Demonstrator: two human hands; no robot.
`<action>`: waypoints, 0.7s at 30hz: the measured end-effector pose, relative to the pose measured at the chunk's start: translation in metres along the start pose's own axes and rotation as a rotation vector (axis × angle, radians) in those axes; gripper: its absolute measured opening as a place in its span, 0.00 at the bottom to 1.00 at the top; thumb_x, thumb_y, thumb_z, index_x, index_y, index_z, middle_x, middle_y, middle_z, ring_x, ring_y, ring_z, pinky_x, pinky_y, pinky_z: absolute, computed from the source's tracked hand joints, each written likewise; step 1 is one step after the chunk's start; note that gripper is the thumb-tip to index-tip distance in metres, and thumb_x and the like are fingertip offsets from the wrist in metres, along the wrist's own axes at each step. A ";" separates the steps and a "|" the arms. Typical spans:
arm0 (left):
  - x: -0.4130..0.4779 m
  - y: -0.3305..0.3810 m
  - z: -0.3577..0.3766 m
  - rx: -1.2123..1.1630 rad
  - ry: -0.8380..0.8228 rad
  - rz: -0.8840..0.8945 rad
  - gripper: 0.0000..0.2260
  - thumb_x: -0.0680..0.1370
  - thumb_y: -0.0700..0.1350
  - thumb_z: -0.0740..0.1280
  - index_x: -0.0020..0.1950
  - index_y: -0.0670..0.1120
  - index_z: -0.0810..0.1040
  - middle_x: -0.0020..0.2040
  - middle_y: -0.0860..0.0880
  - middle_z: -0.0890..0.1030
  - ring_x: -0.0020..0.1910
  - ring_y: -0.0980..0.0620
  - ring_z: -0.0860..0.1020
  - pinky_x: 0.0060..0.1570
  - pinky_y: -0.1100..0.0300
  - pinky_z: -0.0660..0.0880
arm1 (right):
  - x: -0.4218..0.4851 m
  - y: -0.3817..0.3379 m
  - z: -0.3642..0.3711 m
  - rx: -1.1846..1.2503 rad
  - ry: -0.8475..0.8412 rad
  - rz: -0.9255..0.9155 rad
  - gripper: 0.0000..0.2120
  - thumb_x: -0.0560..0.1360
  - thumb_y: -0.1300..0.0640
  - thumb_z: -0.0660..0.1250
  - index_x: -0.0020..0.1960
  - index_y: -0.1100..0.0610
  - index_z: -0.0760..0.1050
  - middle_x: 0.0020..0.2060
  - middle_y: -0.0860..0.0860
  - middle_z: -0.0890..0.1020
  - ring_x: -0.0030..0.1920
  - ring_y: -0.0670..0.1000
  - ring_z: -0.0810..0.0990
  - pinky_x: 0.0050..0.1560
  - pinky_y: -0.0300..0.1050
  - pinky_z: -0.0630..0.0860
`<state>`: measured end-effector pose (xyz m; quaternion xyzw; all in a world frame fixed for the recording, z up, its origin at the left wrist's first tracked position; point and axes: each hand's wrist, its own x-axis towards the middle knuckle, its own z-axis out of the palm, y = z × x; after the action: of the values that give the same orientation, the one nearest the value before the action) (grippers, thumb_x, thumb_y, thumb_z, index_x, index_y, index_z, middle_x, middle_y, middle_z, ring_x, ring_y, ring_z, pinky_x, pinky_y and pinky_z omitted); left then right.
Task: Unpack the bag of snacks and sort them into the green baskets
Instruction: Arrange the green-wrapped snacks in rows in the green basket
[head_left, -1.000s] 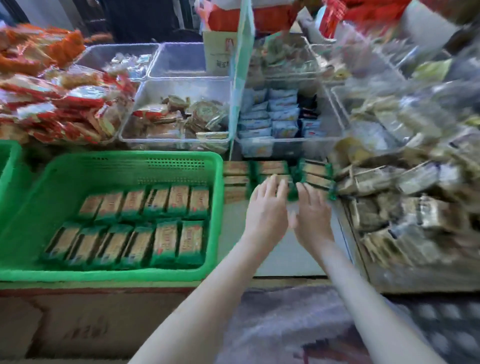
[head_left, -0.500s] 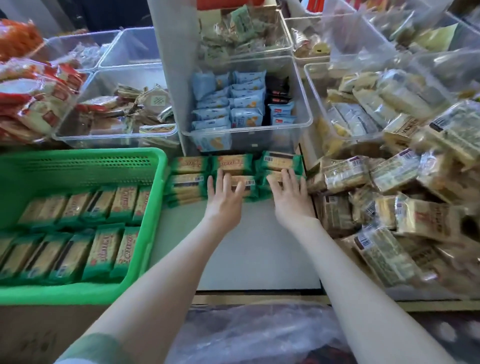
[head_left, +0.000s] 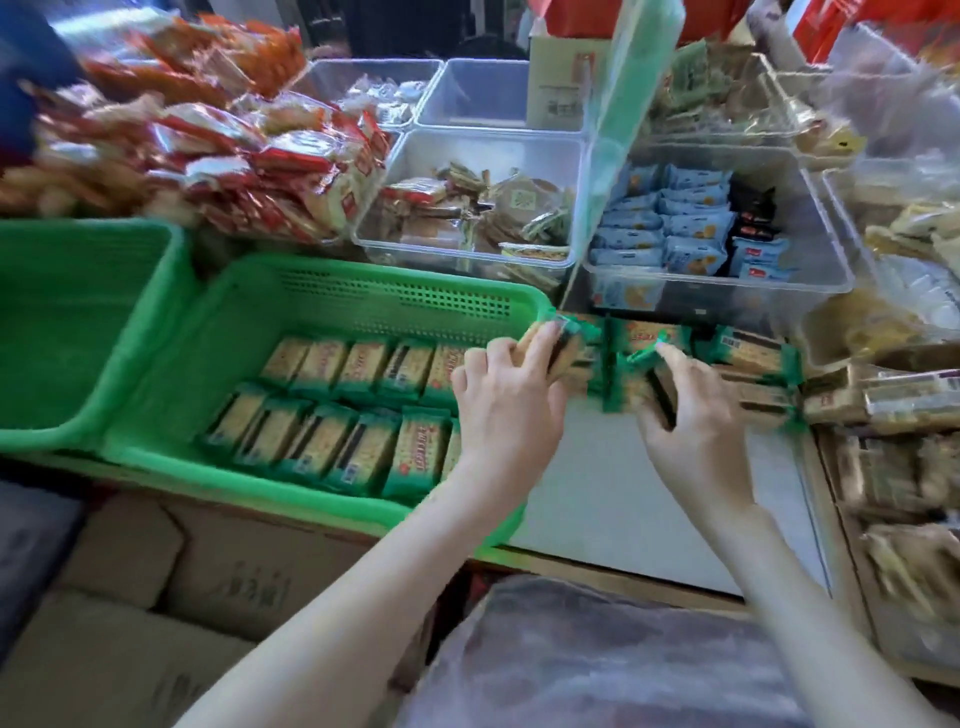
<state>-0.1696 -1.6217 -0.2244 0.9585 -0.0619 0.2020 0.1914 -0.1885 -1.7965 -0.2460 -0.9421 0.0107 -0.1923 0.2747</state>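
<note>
Snack packs (head_left: 626, 392), clutched in curled fingers (head_left: 537, 343)

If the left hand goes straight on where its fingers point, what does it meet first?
Likely the stacked green snack packets just beyond those the left hand grips, then the clear bin. Depth is unclear.

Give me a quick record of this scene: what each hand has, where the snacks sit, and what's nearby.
Left hand: grips a few green-wrapped packets at the right edge of the near green basket
Right hand: grips more of the same packets, at the loose pile on the white counter
In the basket: two rows of packets, side by side
Other green basket: stands to the left
Behind: clear tub holding blue packets
</note>
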 end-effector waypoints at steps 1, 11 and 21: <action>0.002 -0.025 -0.016 0.026 0.010 -0.013 0.25 0.71 0.48 0.71 0.68 0.52 0.75 0.48 0.42 0.78 0.46 0.40 0.74 0.46 0.48 0.69 | 0.002 -0.028 0.008 0.091 -0.044 0.069 0.26 0.74 0.60 0.70 0.70 0.58 0.67 0.58 0.58 0.76 0.58 0.60 0.71 0.58 0.53 0.68; 0.030 -0.283 -0.066 0.285 -0.278 -0.343 0.23 0.80 0.52 0.61 0.75 0.53 0.63 0.61 0.41 0.73 0.60 0.41 0.68 0.57 0.49 0.64 | 0.023 -0.238 0.166 0.332 -0.325 0.302 0.24 0.75 0.51 0.69 0.63 0.55 0.60 0.58 0.55 0.70 0.59 0.55 0.69 0.52 0.46 0.67; 0.066 -0.346 -0.019 0.309 -0.638 -0.303 0.23 0.83 0.46 0.55 0.78 0.49 0.54 0.71 0.40 0.64 0.68 0.42 0.64 0.65 0.53 0.62 | 0.062 -0.290 0.276 0.085 -0.550 0.361 0.28 0.80 0.45 0.58 0.74 0.59 0.55 0.72 0.61 0.56 0.72 0.62 0.56 0.70 0.58 0.60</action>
<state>-0.0483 -1.2992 -0.2991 0.9890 0.0554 -0.1299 0.0436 -0.0547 -1.4168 -0.2869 -0.9293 0.0947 0.1207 0.3360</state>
